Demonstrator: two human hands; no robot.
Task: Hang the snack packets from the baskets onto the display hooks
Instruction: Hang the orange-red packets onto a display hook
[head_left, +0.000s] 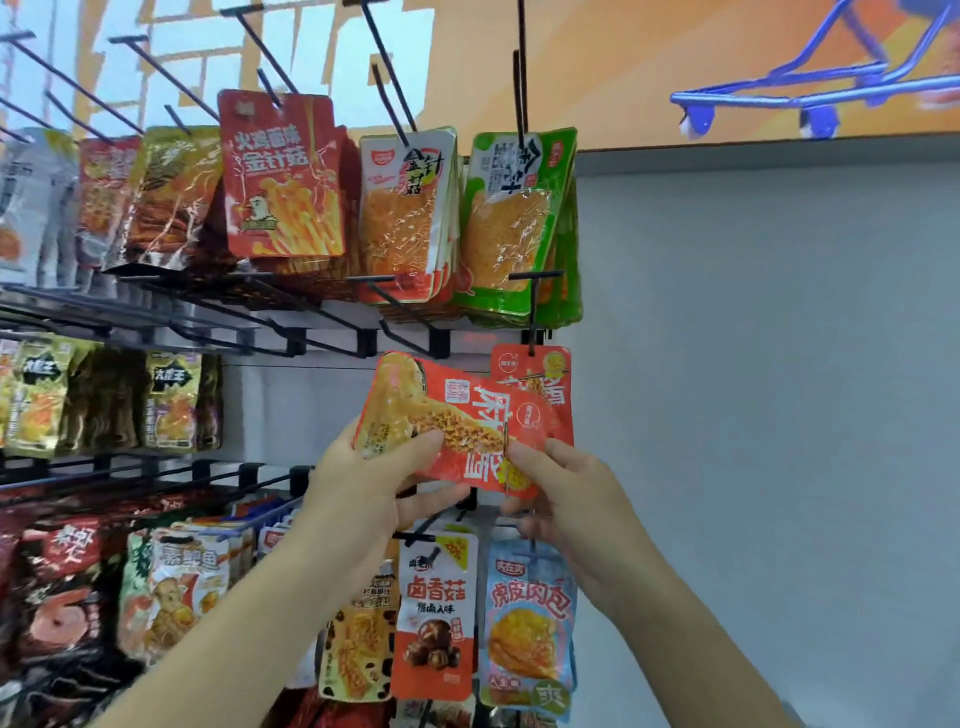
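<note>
**Orange-red snack packet (457, 415), held sideways at the rack's right column**

Item: one foil snack packet, orange-red, with a printed picture of the crinkled yellow snack across its middle. It lies on its side, clear of any hook, between the two hands.

Hold: the left hand (363, 478) grips the packet's left end, thumb on the front and the other fingers (441, 496) curled behind. The right hand (566, 499) pinches the lower right edge between thumb and forefinger. The round logo sits near the right fingers, so that is probably the packet's top end. The two-handed hold looks meant to turn the packet upright and bring its hanging hole round. The hole itself cannot be made out.

Destination, as judged: the black display hook (532, 312) just above the right fingers. It already carries a matching packet (540, 374), which hangs directly behind the held one.

Containers: no basket is in view. The rack does the holding:
- Well above the fingers hang thick stacks of green packets (519, 223), white-and-orange packets (405, 218) and red enoki packets (280, 176). Clear windows in the green and white-and-orange ones show orange shreds.
- Below the left fingers hangs a mushroom packet (436, 613).
- Below the right fingers hangs a pale blue packet (530, 618).
- Far left of both hands hang further rows of packets, too blurred to itemise.
</note>
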